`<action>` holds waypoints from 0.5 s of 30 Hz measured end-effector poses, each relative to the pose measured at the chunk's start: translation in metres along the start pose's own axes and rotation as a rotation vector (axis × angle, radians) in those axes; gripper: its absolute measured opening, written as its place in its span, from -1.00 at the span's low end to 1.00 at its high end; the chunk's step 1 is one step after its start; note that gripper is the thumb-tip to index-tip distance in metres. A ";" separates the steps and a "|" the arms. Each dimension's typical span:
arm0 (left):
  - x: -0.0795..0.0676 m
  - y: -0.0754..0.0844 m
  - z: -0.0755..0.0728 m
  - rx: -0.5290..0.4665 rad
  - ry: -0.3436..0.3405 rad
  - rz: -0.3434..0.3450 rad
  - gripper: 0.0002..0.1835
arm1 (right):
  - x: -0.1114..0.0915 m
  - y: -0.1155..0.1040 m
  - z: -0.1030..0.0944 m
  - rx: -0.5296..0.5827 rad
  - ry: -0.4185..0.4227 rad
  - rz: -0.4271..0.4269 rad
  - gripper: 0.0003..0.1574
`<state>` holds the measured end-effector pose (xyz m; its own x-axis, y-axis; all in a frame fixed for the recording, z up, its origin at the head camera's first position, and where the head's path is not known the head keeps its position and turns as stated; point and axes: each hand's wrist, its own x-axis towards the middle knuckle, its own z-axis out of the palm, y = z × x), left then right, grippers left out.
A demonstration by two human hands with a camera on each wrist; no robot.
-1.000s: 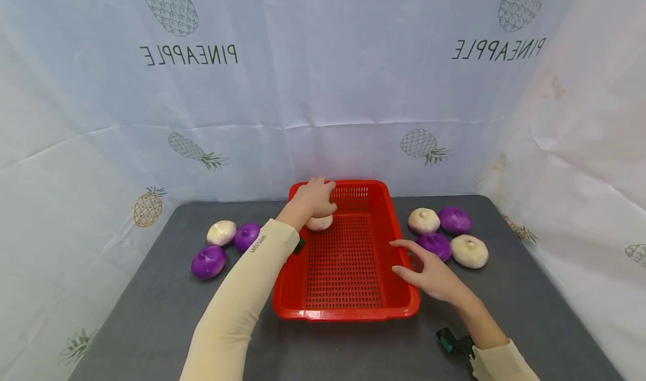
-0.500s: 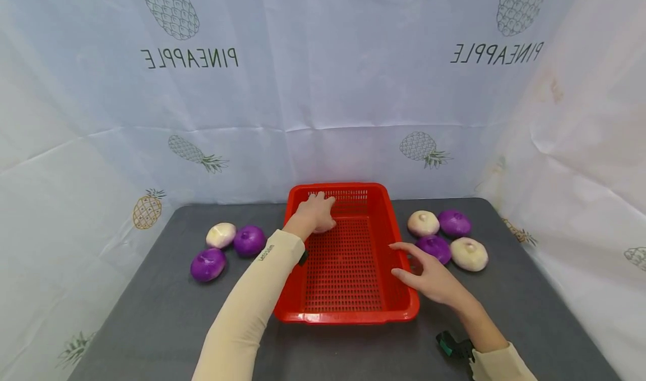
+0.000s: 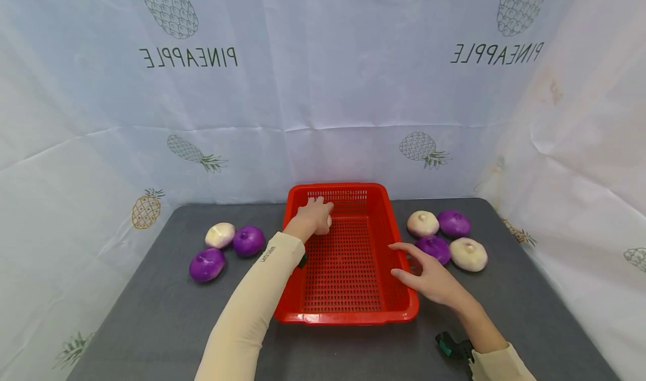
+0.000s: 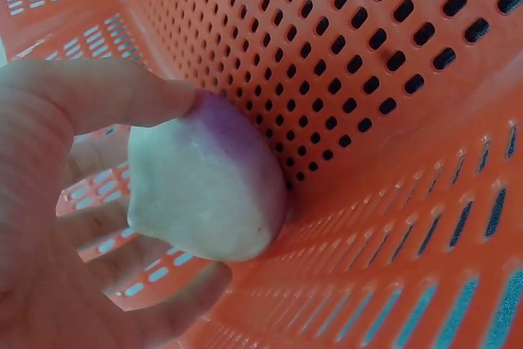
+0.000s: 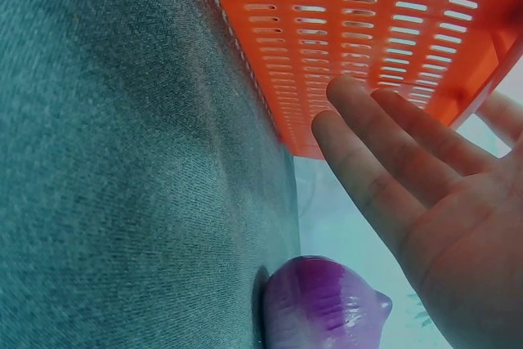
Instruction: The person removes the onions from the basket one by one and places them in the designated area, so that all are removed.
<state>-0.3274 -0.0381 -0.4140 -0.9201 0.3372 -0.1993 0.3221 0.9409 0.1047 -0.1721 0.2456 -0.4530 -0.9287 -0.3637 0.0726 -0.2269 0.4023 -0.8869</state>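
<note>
A white and purple turnip (image 4: 208, 181) sits low against the mesh in the far left corner of the red plastic basket (image 3: 348, 317). My left hand (image 3: 314, 217) reaches inside and holds it, the thumb (image 4: 159, 100) on its purple part and fingers spread behind and below; from the head view the hand hides most of the turnip. At the basket's right side my right hand (image 3: 429, 274) rests over the rim. Its index finger and thumb reach over the edge, while the other fingers (image 5: 376, 140) lie straight along the outside of the slotted wall.
Left of the basket lie a pale turnip (image 3: 220, 235) and two purple turnips (image 3: 207, 265) on the dark table (image 3: 151, 325). Several more, including a pale turnip (image 3: 469, 253) and a purple turnip (image 3: 455, 223), cluster to the right. A pineapple-print curtain (image 3: 323, 89) encloses the back.
My left hand has lowered slightly with the turnip into the far left of the basket, and the turnip is now mostly hidden behind it. My right hand keeps its place.
</note>
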 end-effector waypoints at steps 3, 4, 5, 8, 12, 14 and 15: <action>0.001 -0.001 0.001 0.002 0.001 0.003 -0.41 | 0.000 -0.001 0.000 0.008 -0.001 0.001 -0.30; 0.001 -0.001 0.001 0.004 0.002 0.006 -0.41 | 0.000 -0.002 0.000 0.006 -0.003 -0.001 -0.30; 0.001 -0.001 0.001 0.010 0.003 0.009 -0.41 | 0.000 -0.002 0.000 0.008 -0.003 -0.001 -0.30; -0.001 -0.001 -0.001 0.023 0.002 0.020 -0.40 | 0.000 -0.002 0.000 0.010 -0.004 0.002 -0.31; -0.004 0.002 -0.006 0.040 -0.001 0.034 -0.37 | 0.001 -0.001 0.000 0.012 -0.003 0.012 -0.30; -0.006 0.004 -0.010 0.046 0.002 0.045 -0.34 | 0.000 -0.001 0.000 0.011 -0.002 0.009 -0.31; -0.006 0.005 -0.012 0.049 0.004 0.052 -0.33 | 0.000 0.000 0.000 0.007 -0.003 0.003 -0.30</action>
<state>-0.3224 -0.0358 -0.4009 -0.9027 0.3855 -0.1914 0.3799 0.9226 0.0668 -0.1722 0.2453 -0.4527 -0.9285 -0.3650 0.0686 -0.2219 0.3972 -0.8905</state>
